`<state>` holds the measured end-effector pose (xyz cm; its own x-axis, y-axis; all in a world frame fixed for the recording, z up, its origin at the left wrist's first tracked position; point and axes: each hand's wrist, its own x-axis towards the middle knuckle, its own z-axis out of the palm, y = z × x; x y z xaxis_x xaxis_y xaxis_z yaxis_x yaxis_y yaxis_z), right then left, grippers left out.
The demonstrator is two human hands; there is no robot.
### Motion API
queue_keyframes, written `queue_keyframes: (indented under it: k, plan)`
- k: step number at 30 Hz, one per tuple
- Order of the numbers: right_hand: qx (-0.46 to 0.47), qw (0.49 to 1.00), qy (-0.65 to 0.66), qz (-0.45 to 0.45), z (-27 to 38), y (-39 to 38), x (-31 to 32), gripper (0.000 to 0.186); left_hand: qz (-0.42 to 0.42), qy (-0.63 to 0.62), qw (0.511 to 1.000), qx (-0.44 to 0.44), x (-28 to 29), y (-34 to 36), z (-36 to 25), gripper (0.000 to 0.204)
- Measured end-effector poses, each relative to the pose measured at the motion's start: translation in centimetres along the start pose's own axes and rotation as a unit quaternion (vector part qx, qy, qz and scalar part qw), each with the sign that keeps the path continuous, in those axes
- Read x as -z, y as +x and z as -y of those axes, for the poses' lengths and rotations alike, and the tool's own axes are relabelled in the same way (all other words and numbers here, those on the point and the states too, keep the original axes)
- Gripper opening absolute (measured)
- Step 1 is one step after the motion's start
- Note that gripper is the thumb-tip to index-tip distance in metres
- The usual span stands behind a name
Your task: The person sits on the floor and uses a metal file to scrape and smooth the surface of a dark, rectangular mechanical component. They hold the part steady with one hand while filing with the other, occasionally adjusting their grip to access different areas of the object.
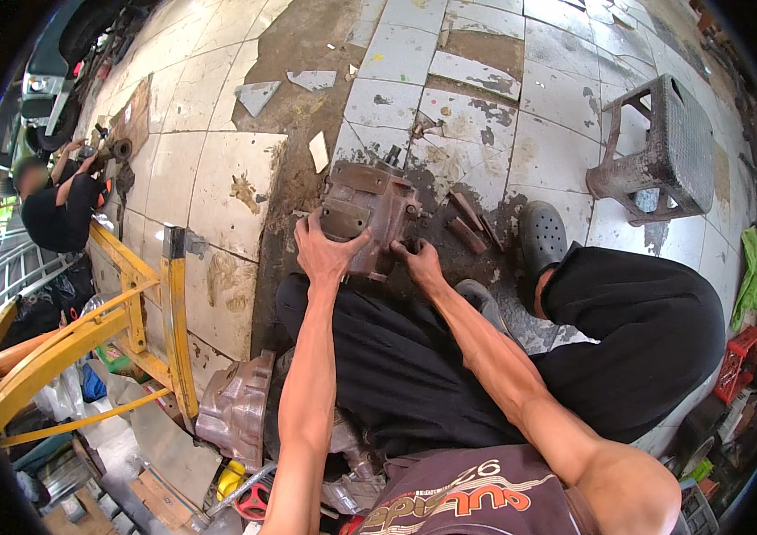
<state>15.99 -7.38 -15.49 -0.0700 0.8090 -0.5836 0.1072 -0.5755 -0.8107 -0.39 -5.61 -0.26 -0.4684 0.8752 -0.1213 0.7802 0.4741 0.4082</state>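
Observation:
A grimy brown metal gearbox casing [361,201] stands on the dirty floor in front of my legs. A short shaft [392,154] sticks out of its far end. My left hand [328,247] grips the casing's near left side, with thumb and fingers spread over its edge. Against the lower right side is my right hand [419,264], its fingers curled together at the casing. Whatever may be between those fingers is too small to make out. Some dark flat metal pieces [465,228] lie on the floor just right of the casing.
A worn stool [664,152] stands at the far right. Left of me are a yellow metal frame [177,321] and a bell-shaped metal housing [234,406]. Broken tile pieces [258,96] lie ahead. Another person [62,209] squats at the far left, handling a part.

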Motion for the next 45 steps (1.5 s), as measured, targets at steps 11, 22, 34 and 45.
queue_keyframes:
  k: [11,22,34,45]
  plan:
    - [-0.030,0.963,-0.266,-0.034,7.4,1.4,3.6,0.073,-0.019,-0.166,0.983,0.077,2.0,5.4,2.5,0.078]
    - [0.189,0.872,-0.451,0.024,20.2,5.7,-0.9,0.083,-0.030,-0.122,0.971,0.202,-1.8,2.8,2.1,0.088]
    - [0.235,0.881,-0.407,0.059,19.2,7.7,-1.1,0.063,-0.287,-0.190,0.913,0.221,-5.1,-1.2,0.4,0.065]
    - [0.257,0.890,-0.377,0.003,18.5,8.0,-1.6,0.058,-0.268,-0.221,0.913,0.213,-5.2,-0.7,0.8,0.058]
